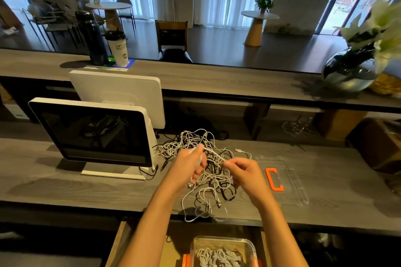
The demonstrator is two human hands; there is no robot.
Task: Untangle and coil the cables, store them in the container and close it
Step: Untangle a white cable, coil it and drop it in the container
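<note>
A: From the head camera, where are the cables?

B: The tangle of cables (204, 158) lies on the desk (86, 188) straight ahead, under and beyond both hands. The left hand (186, 167) pinches one white cable (213, 153) up high, and the right hand (243, 174) pinches the same strand lower down

A: Which way does that strand run?

B: Its long axis slants from upper left down to the right, stretched between the two hands. The rest has no clear direction, just loops

A: And the container?

B: The clear container (225, 251) sits below the desk edge, nearest the right hand, with white coils already inside. Its lid (284, 180) with the orange clip (274, 179) lies flat just right of the right hand, so I judge that hand the handier for closing
</note>
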